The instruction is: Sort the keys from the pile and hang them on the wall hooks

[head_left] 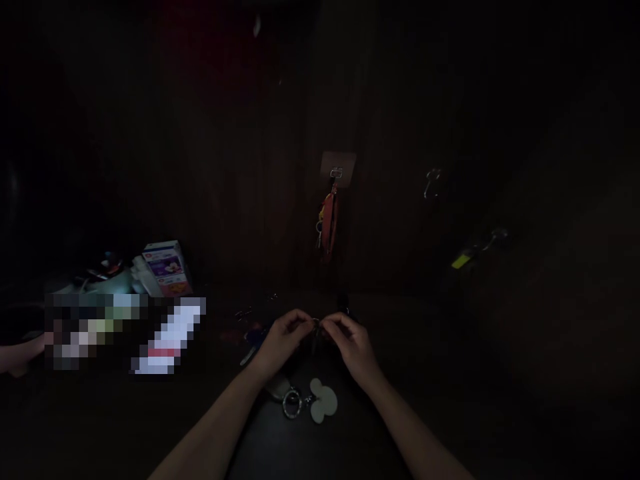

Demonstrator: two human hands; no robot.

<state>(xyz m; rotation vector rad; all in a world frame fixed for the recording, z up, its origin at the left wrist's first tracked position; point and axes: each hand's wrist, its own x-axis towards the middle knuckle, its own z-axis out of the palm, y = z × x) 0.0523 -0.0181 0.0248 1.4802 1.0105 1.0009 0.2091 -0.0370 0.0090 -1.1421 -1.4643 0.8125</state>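
In the dim head view, my left hand (289,337) and my right hand (349,340) meet over the table, fingertips pinched close together. Between them is a small metal key ring (316,321), with a dark, thin piece, possibly a key, hanging below it. Just in front of my body lies a pale mouse-head-shaped keychain (324,401) joined to a round metal ring (292,404). Beside my left hand rests a dark blue item (254,337), partly hidden by the hand. Small metal clasps (243,313) are scattered beyond it.
A red pouch with keys (328,223) hangs from a wall hook (337,172). Further right are another hook (431,183) and a yellow-tagged item (461,261). At left stand printed boxes (167,268), a blurred-out bright panel (170,337) and another person's arm (23,353).
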